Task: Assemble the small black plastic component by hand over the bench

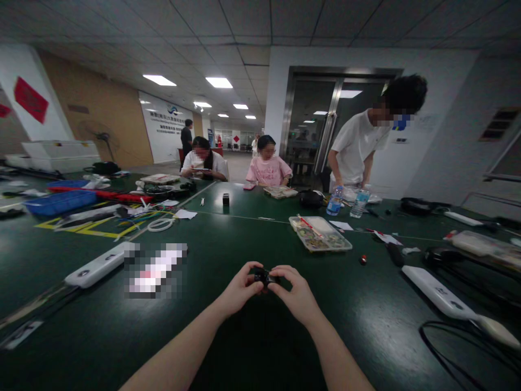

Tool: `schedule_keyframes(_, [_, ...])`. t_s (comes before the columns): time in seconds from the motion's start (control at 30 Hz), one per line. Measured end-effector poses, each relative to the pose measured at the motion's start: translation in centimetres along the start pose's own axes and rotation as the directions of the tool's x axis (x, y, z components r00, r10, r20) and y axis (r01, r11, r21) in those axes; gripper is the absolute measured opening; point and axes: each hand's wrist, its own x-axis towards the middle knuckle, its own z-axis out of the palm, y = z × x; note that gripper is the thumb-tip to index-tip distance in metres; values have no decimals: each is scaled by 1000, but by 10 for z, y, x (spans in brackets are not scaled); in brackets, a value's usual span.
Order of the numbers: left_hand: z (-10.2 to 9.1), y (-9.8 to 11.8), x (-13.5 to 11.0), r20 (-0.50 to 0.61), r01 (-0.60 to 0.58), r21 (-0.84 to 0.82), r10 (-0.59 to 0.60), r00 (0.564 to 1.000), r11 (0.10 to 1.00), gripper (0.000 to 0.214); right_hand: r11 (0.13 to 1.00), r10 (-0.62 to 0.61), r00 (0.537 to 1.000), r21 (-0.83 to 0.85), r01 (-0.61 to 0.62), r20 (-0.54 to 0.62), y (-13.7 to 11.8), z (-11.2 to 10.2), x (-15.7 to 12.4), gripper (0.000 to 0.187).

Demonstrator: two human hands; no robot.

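Observation:
Between my two hands is a small black object (264, 277), dark and partly covered by my fingers, so its exact kind does not show. My left hand (240, 288) pinches its left end with thumb and fingertips. On the other side, my right hand (296, 290) closes thumb and fingers on its right end. Both hands are just above the dark green table (203, 336), close to the middle of the view. A small red-brown item (363, 259) lies to the right of my hands.
A food tray (319, 234) lies ahead on the right, near two water bottles (335, 201). White power strips (437, 292) with cables flank my arms. A blurred-out bright slab (158, 270) lies left; a small black box (226, 200) stands farther off. Several people are beyond.

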Motion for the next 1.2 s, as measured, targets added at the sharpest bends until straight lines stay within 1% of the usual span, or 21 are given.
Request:
schedule_keyframes(0.17, [0,-8,2,13,23,-6,-23,1000,1000,40,995,87,993,-52,-83,74,9,4,-1,17])
schedule_keyframes(0.27, [-1,-9,2,4,44,-10,-44,999,999,38,994,106,987,-12,-105,118,8,1,-1,23])
schedule_keyframes(0.37, [-2,-8,2,-19,47,-30,-47,999,998,40,994,98,983,37,-105,156,7,-1,-1,30])
schedule_keyframes(0.57, [-3,-1,-2,-5,72,-55,-72,997,996,48,985,131,984,100,-143,117,9,0,-1,42])
schedule_keyframes(0.67, [-2,1,-3,-15,100,-62,-102,995,993,53,981,129,986,133,-142,102,9,0,0,42])
schedule_keyframes(0.77, [-2,-2,-1,-46,122,-90,-126,991,988,48,980,122,989,145,-133,79,10,0,0,42])
schedule_keyframes(0.93, [1,-11,3,-88,145,-138,-158,984,980,39,984,117,989,127,-128,91,10,4,0,42])
schedule_keyframes(1.07, [3,-12,2,-108,142,-125,-155,982,982,41,989,104,990,92,-113,94,10,7,-1,43])
schedule_keyframes(1.2, [2,-10,1,-95,147,-86,-155,983,985,42,996,80,993,42,-84,86,11,8,-2,43])
